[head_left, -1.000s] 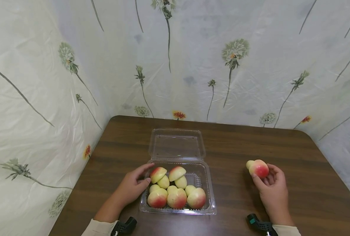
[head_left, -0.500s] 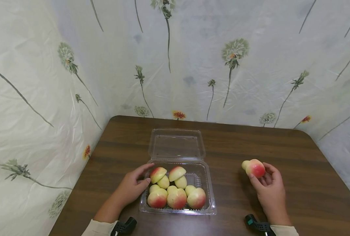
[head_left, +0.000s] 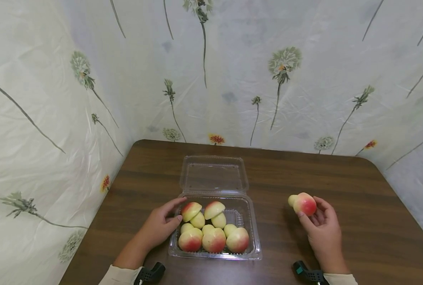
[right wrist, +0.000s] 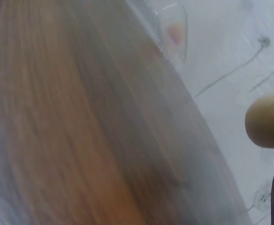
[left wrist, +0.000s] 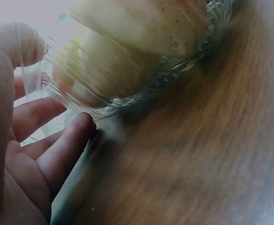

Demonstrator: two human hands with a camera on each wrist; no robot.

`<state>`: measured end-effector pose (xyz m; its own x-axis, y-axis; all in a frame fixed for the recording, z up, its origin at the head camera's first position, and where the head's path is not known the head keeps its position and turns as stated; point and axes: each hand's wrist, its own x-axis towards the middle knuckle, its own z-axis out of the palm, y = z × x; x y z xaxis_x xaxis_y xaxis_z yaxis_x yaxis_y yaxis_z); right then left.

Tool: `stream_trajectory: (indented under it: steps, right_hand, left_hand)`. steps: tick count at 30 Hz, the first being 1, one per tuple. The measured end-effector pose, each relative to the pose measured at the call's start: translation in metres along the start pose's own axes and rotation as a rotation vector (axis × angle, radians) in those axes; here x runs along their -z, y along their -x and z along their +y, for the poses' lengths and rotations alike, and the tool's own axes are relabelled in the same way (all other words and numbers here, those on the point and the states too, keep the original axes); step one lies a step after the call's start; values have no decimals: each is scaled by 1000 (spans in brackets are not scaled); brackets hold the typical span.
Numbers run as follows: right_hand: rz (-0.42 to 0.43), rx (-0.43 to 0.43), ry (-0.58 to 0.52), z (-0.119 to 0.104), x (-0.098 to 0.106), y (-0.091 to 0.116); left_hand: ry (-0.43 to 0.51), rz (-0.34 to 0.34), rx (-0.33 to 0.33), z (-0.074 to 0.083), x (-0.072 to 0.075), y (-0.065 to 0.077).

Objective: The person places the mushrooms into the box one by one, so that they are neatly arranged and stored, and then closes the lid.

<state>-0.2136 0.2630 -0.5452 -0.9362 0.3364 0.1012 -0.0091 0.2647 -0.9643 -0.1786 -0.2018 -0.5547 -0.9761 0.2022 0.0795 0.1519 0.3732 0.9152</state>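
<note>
A clear plastic clamshell container [head_left: 255,247] stands on the table with its lid [head_left: 214,174] laid back. Inside are several mushroom-shaped pieces [head_left: 214,240] with red-and-yellow caps and pale yellow stems, two in the back row and three in front. My left hand [head_left: 161,222] holds the container's left rim; in the left wrist view its fingers [left wrist: 64,154] lie against the clear side wall. Off to the right, my right hand [head_left: 323,233] grips another mushroom-shaped piece [head_left: 305,204] by its cap, above the table, stem pointing left. Only its stem [right wrist: 264,122] shows clearly in the right wrist view.
The brown wooden table [head_left: 275,178] runs back to a flower-printed covering [head_left: 232,79] on the wall. At the container's back right, a ribbed bit of its floor [head_left: 238,217] shows beside the pieces. Each wrist carries a black camera mount [head_left: 309,273].
My right hand has moved a little to the left with the mushroom-shaped piece, toward the container. The left hand and the container have stayed in place.
</note>
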Motion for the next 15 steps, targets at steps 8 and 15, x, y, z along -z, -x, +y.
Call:
stream_trajectory:
  steps: [8, 15]
  right_hand:
    - [-16, 45, 17, -2, -4, 6]
    - [-32, 54, -32, -4, -10, 10]
  left_hand:
    - [-1, -2, -9, 1, 0, 0]
    - [-3, -1, -9, 0, 0, 0]
